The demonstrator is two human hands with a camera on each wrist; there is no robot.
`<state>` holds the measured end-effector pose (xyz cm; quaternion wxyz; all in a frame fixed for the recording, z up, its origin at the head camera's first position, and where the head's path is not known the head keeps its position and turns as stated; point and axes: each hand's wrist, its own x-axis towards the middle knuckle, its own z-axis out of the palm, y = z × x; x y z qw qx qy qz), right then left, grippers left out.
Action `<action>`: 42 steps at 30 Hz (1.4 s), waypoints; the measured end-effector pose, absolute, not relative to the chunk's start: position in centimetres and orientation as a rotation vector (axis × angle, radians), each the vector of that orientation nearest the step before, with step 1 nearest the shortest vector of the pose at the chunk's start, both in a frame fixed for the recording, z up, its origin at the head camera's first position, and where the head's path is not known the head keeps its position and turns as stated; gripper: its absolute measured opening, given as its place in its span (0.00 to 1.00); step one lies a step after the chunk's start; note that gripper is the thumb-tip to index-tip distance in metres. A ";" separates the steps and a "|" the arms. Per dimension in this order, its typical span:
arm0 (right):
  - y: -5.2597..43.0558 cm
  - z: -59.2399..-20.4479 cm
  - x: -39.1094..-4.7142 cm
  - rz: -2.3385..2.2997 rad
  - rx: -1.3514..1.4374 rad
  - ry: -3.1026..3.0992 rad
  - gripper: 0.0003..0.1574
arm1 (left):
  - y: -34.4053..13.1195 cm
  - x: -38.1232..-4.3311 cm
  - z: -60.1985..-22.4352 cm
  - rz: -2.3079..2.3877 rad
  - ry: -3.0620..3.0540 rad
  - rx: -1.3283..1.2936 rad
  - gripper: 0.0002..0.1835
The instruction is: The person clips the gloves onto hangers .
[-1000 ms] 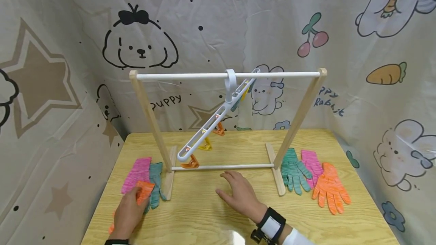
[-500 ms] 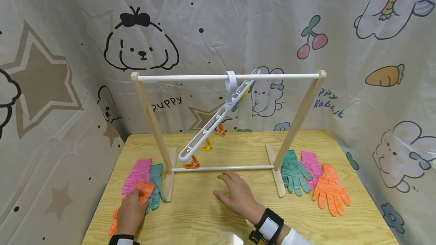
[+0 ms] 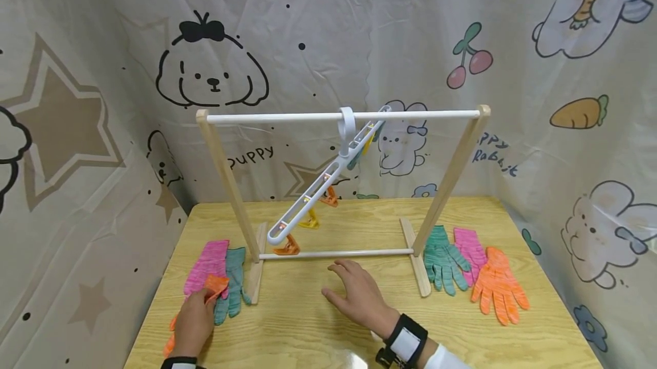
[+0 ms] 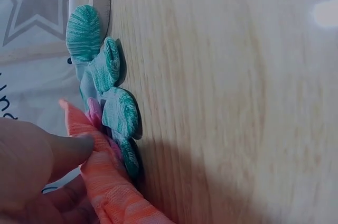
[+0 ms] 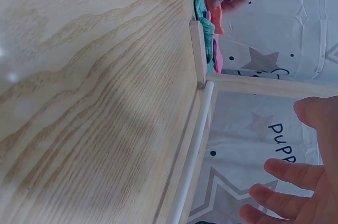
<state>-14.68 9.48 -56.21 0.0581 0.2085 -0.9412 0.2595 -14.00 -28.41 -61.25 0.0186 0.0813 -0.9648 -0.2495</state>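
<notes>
Orange knit fabric forms the glove at the left side of the table; the left hand pinches it between thumb and fingers. A pink glove and a green glove lie just beside it. The right hand is positioned near the lower bar, fingers spread apart and slightly bent. Above, a slotted hanger hooks over the upper bar of the frame; it carries clips below its slots, including a front orange clip and a yellow clip. Three further gloves, green, pink and orange, lie on the right side.
</notes>
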 end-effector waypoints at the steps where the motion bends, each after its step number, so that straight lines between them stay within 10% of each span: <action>1: 9.5 -56.2 -14.7 0.789 0.633 -2.854 0.32 | -28.4 -14.0 -61.2 -0.774 -2.987 0.261 0.11; 42: 9.9 -51.3 -15.0 0.805 0.690 -2.720 0.32 | -23.3 -13.7 -51.7 -0.828 -2.746 0.201 0.13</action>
